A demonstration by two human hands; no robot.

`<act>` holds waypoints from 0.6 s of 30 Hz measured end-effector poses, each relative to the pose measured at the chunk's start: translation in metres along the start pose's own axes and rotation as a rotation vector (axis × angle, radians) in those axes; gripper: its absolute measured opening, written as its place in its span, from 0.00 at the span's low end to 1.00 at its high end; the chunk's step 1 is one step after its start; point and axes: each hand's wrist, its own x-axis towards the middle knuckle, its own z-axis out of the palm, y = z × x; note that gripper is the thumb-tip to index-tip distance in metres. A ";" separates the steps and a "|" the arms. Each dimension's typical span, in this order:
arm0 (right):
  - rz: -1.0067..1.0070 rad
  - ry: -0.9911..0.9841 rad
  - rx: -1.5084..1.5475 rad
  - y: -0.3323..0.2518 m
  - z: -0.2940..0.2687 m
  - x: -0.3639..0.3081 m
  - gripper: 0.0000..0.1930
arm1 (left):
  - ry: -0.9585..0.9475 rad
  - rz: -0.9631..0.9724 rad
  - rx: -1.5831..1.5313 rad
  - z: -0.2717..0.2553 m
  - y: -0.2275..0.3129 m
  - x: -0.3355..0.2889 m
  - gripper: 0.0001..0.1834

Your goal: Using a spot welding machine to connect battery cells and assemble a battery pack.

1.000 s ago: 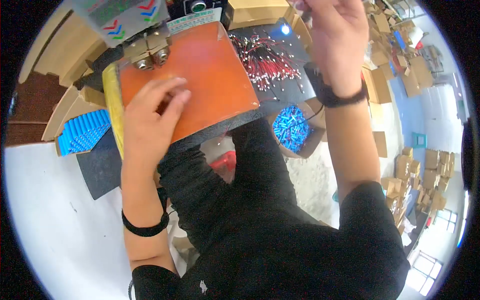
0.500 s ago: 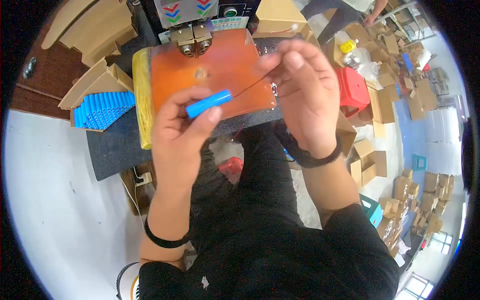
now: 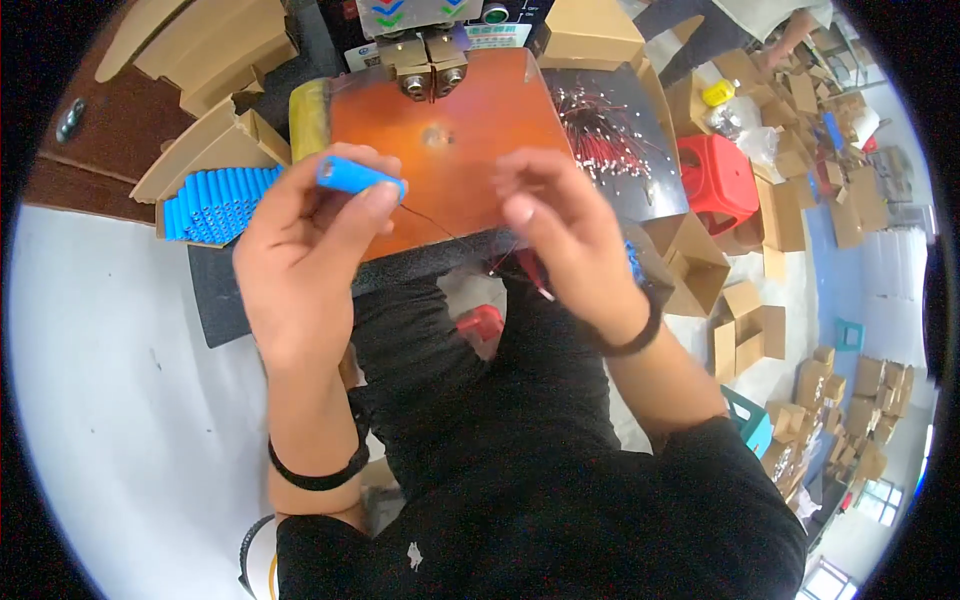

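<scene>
My left hand (image 3: pixel 300 250) is closed around a blue cylindrical battery cell (image 3: pixel 358 179), thumb along its side, tilted slightly down to the right. From the cell's right end a thin dark wire (image 3: pixel 433 221) trails down past the mat's front edge. Across from it, my right hand (image 3: pixel 575 240) is somewhat blurred; thumb and fingers are curled but apart, with nothing visible between them. Beneath both hands lies an orange mat (image 3: pixel 480 110), and the welding machine's paired metal heads (image 3: pixel 432 82) stand over its far edge.
An open cardboard box (image 3: pixel 150 180) of blue cells (image 3: pixel 215 205) stands at left. Many red and black wires (image 3: pixel 610 140) lie on the dark table to the right. Beyond are a red stool (image 3: pixel 718 180), cardboard boxes (image 3: pixel 745 325) and another person's arm (image 3: pixel 795 38).
My left hand has moved left with the cell, whose right end now dips. My right hand has let go of the wire and come lower, and the wire hangs down.
</scene>
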 end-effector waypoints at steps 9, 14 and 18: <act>0.133 -0.177 0.405 -0.003 0.010 -0.040 0.38 | 0.143 0.198 0.069 0.009 0.014 -0.018 0.14; 0.194 -0.064 0.441 -0.003 -0.006 -0.037 0.24 | 0.154 0.246 0.192 0.009 0.007 -0.025 0.14; 0.154 0.095 0.299 -0.005 -0.007 -0.027 0.11 | 0.067 0.242 0.321 0.005 0.000 -0.027 0.13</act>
